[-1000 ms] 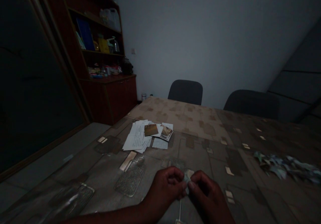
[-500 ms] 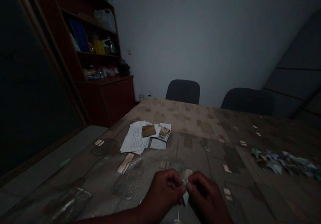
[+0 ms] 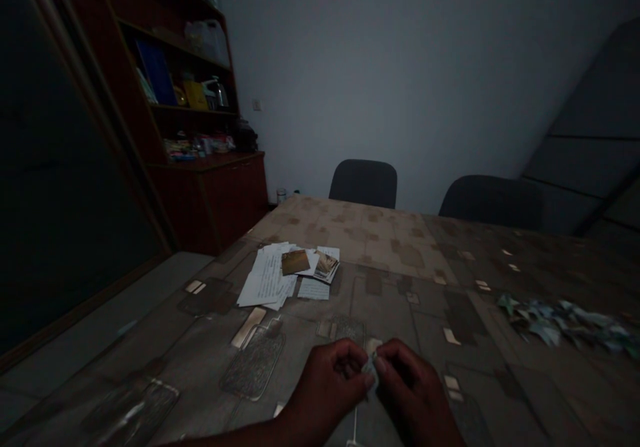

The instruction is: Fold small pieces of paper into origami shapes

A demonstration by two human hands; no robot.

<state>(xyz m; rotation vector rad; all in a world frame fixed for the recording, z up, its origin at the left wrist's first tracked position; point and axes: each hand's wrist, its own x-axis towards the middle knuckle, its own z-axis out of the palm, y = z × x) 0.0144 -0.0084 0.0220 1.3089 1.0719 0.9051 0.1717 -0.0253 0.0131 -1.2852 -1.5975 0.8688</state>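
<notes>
Between my two hands, low in the middle of the view, is a small piece of folded pale paper (image 3: 373, 371). My left hand (image 3: 333, 381) pinches it from the left with thumb and forefinger, the other fingers curled. My right hand (image 3: 413, 387) pinches it from the right in the same way. The fingertips hide most of the paper, so its exact shape cannot be made out. At the right of the table lies a heap of folded paper pieces (image 3: 565, 327), pale greenish and pointed.
Printed paper sheets (image 3: 265, 277) lie beyond my hands to the left, with a brown card (image 3: 295, 262) and small pictures (image 3: 326, 266) on top. A patterned cloth covers the table (image 3: 400, 313). Two dark chairs (image 3: 363, 183) stand behind it; a red-brown cabinet (image 3: 230, 197) is at the left.
My fingers have shifted slightly on the folded paper, and less of its lower end shows below them. The whole view has moved a little.
</notes>
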